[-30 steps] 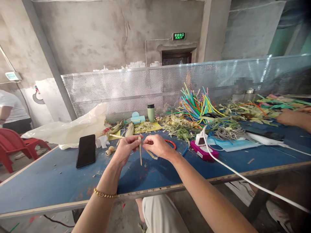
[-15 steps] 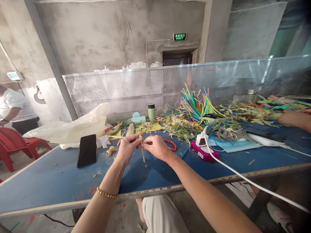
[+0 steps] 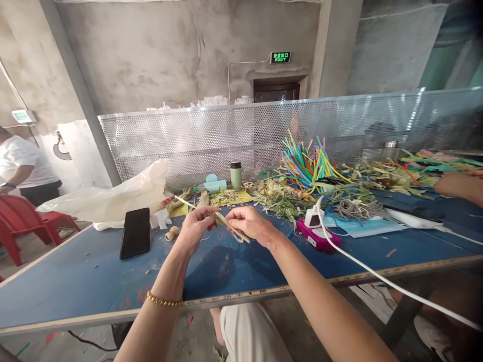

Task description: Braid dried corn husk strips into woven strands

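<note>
Over the middle of the blue table [image 3: 75,281], my left hand [image 3: 194,229] and my right hand [image 3: 251,223] are both closed in a pinch on thin tan husk strips [image 3: 230,229]. The strips run between the two hands and slant down to the right under my right palm. One long strip end sticks out to the upper left past my left fingers. A gold bead bracelet [image 3: 163,300] circles my left wrist.
A black phone [image 3: 135,233] lies left of my hands, by a pale plastic bag [image 3: 113,198]. Behind are a green bottle [image 3: 236,175], coloured strips [image 3: 307,163], husk scraps, a pink power bank [image 3: 318,236] with a white cable. Another person's hand [image 3: 458,183] rests at right; a person stands far left.
The strips hung down from my fingers before; now they lie slanted between my hands. My right hand has shifted slightly right and turned.
</note>
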Demonstrator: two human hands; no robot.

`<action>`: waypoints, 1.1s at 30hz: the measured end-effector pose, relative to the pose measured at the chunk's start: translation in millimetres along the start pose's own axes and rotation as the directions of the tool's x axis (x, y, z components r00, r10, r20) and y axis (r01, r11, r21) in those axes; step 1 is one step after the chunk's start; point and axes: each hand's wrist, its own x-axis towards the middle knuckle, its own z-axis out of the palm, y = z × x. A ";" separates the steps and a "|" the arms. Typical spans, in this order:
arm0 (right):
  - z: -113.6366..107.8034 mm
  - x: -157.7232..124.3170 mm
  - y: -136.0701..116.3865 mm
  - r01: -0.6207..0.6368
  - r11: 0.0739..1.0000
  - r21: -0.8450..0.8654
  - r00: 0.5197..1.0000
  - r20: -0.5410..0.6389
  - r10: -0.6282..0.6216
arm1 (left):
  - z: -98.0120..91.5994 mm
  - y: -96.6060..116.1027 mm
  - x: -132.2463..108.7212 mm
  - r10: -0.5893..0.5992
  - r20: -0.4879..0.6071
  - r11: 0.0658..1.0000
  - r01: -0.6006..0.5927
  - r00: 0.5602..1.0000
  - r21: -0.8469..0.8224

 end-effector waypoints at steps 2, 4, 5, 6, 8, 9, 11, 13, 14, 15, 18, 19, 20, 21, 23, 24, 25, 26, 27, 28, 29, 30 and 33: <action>-0.8 -0.5 -1.1 -0.013 1.000 0.016 1.000 0.028 0.013 | 0.5 3.2 -1.6 -0.032 0.041 0.999 0.031 0.999 0.018; -1.1 -0.2 -1.1 0.001 1.000 0.019 0.999 0.049 -0.002 | 0.7 5.5 -2.9 -0.039 0.075 0.999 0.036 0.996 0.041; -1.1 0.1 -0.6 0.005 1.000 0.023 0.998 0.058 -0.006 | 0.6 6.2 -3.3 -0.038 0.088 0.998 0.034 0.995 0.048; -1.0 0.6 0.0 0.004 1.000 0.027 0.998 0.067 -0.005 | 0.5 6.7 -3.6 -0.036 0.099 0.998 0.031 0.994 0.053; -0.6 1.3 1.5 -0.009 0.999 0.035 0.997 0.075 0.007 | 0.0 6.9 -4.0 -0.029 0.111 0.998 0.022 0.993 0.065; -0.2 1.5 2.3 -0.013 0.999 0.033 0.997 0.071 0.011 | -0.3 6.7 -4.0 -0.024 0.109 0.997 0.016 0.994 0.075; 0.7 1.3 3.5 -0.017 1.000 0.023 0.998 0.065 0.015 | -0.7 5.7 -3.7 -0.012 0.088 0.995 0.003 0.996 0.102; 1.9 0.4 3.8 -0.030 0.999 0.039 0.996 0.083 0.027 | -0.8 4.1 -3.2 0.021 0.054 0.995 -0.026 0.998 0.101; 2.5 -0.1 3.6 -0.040 0.998 0.056 0.994 0.100 0.034 | -0.7 3.2 -2.8 0.041 0.046 0.995 -0.045 0.998 0.086; 3.0 -0.7 3.1 -0.048 0.996 0.075 0.992 0.116 0.039 | -0.7 2.2 -2.5 0.060 0.045 0.996 -0.063 0.997 0.064; 3.3 -2.0 0.3 -0.054 0.991 0.119 0.992 0.120 0.040 | -0.3 0.0 -1.5 0.085 0.039 0.996 -0.086 0.996 0.011; 2.8 -2.4 -1.0 -0.050 0.990 0.129 0.993 0.117 0.035 | -0.2 -0.5 -1.3 0.084 0.021 0.996 -0.085 0.996 0.005; 2.2 -2.7 -2.3 -0.046 0.989 0.140 0.993 0.118 0.029 | 0.0 -0.9 -1.1 0.084 -0.006 0.996 -0.084 0.996 0.001; 1.5 -3.2 -3.6 -0.042 0.988 0.148 0.992 0.122 0.024 | 0.2 -1.2 -0.9 0.083 -0.035 0.997 -0.083 0.996 -0.002; 0.3 -4.2 -6.2 -0.040 0.986 0.160 0.992 0.128 0.020 | 0.8 -1.2 -0.7 0.081 -0.077 0.997 -0.082 0.994 -0.009; 0.0 -4.8 -7.4 -0.045 0.985 0.168 0.992 0.125 0.024 | 1.2 -1.0 -0.7 0.078 -0.087 0.997 -0.080 0.993 -0.013; -0.1 -5.4 -8.5 -0.053 0.982 0.179 0.992 0.118 0.032 | 1.6 -0.7 -0.7 0.075 -0.093 0.997 -0.077 0.993 -0.018; 0.0 -6.0 -9.5 -0.058 0.980 0.191 0.993 0.112 0.037 | 2.0 -0.4 -0.6 0.074 -0.097 0.997 -0.076 0.993 -0.025; 0.3 -6.5 -10.4 -0.058 0.978 0.203 0.993 0.110 0.036 | 2.2 -0.2 -0.6 0.074 -0.098 0.997 -0.077 0.992 -0.030; 0.6 -6.9 -11.2 -0.053 0.976 0.212 0.993 0.113 0.030 | 2.4 0.0 -0.5 0.075 -0.099 0.996 -0.079 0.992 -0.032; 0.9 -7.3 -12.0 -0.045 0.975 0.217 0.993 0.116 0.020 | 2.3 0.0 -0.4 0.077 -0.102 0.996 -0.080 0.992 -0.031; 1.1 -7.6 -12.8 -0.035 0.975 0.219 0.993 0.120 0.009 | 2.1 -0.1 -0.2 0.076 -0.104 0.996 -0.079 0.992 -0.027; 1.3 -8.2 -14.7 -0.022 0.973 0.230 0.991 0.136 -0.009 | 0.5 -2.2 1.1 0.064 -0.113 0.998 -0.062 0.991 0.017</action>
